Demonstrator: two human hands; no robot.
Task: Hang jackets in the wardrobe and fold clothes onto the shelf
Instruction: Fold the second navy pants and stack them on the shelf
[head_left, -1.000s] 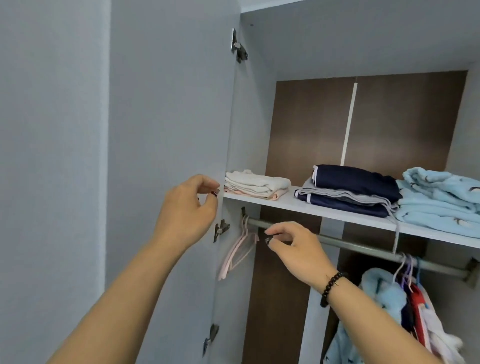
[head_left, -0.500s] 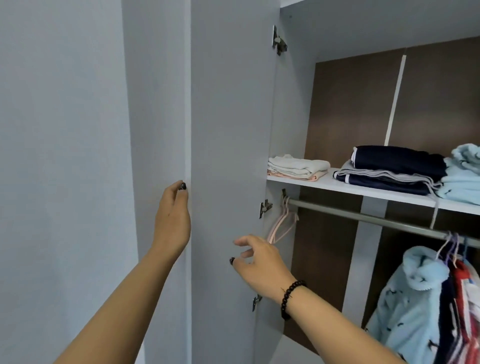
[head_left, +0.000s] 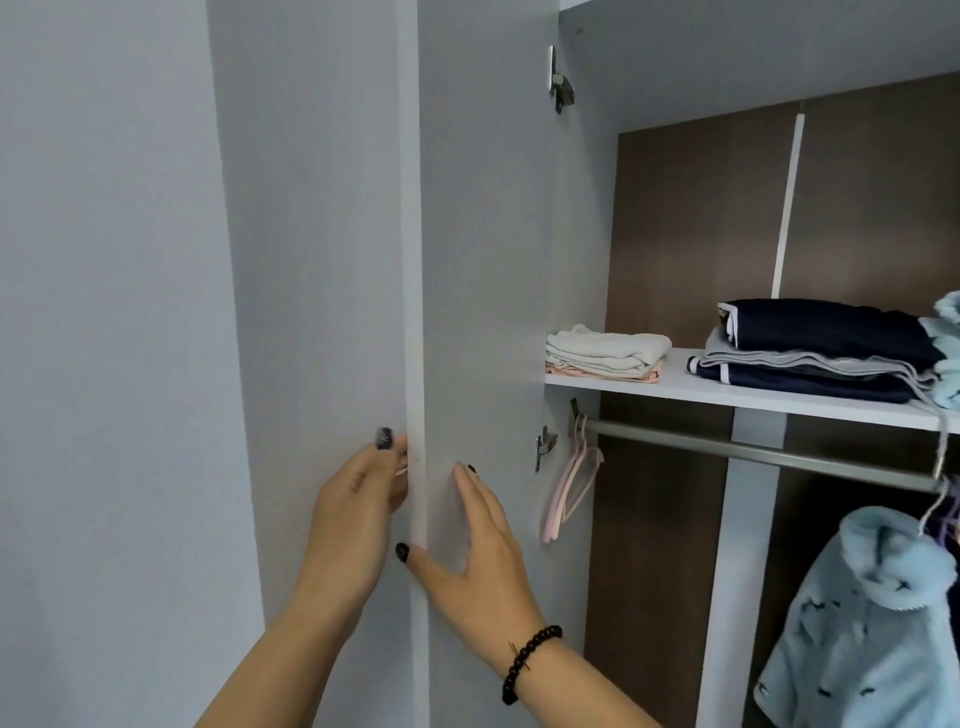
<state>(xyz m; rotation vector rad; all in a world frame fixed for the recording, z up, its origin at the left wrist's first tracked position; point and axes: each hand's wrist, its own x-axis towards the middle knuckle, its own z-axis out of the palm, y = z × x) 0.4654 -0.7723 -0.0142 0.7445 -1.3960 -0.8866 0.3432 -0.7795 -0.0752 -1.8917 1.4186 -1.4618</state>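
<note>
Wardrobe (head_left: 597, 218): open, grey outside, brown back panel with a pale vertical strip.
Door (head_left: 483, 260): grey, swung open on the left, seen nearly edge-on, hinged at top and middle.
Shelf (head_left: 727, 393): white, level, above the rail.
Rail (head_left: 753, 451): grey metal bar running just under the shelf.
Cream stack (head_left: 605, 353): folded pale clothes over a pink piece, at the shelf's left end.
Navy stack (head_left: 815, 348): folded navy and grey clothes with white trim, right of the cream stack, apart from it.
Blue jacket (head_left: 872, 623): fluffy, light blue with small dark marks, hanging from the rail at lower right.
Pink hangers (head_left: 571, 486): empty, hanging at the rail's left end.
</note>
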